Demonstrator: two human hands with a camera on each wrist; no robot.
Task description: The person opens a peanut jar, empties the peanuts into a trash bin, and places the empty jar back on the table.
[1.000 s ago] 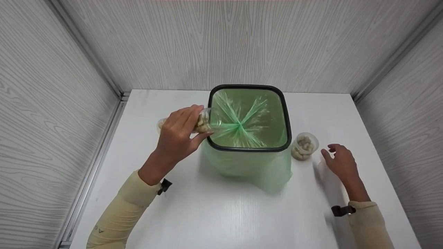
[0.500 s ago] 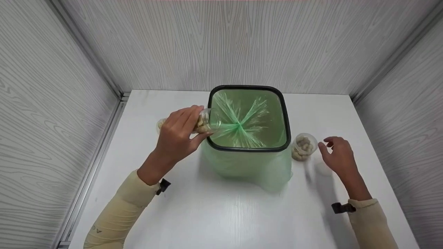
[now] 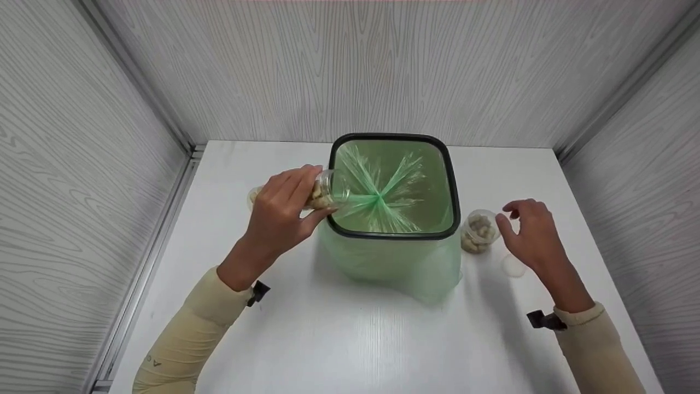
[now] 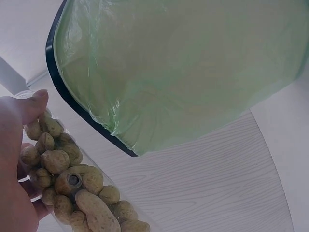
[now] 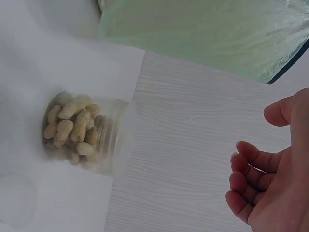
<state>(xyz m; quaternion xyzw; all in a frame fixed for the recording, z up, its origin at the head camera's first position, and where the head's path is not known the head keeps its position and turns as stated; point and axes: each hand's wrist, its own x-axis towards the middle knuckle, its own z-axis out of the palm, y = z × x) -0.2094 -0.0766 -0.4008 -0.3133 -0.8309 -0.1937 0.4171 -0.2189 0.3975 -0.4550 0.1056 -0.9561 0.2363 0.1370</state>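
Head view shows your left hand (image 3: 281, 214) gripping a clear, sideways jar (image 3: 324, 196) of tan peanuts (image 4: 55, 162) at the left rim of the green-lined bin (image 3: 394, 236), your right hand (image 3: 533, 235), fingers released, beside an upright jar (image 3: 477, 236).

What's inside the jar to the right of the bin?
The jar holds peanuts in their shells, seen through its clear side; the middle of the pile is covered.
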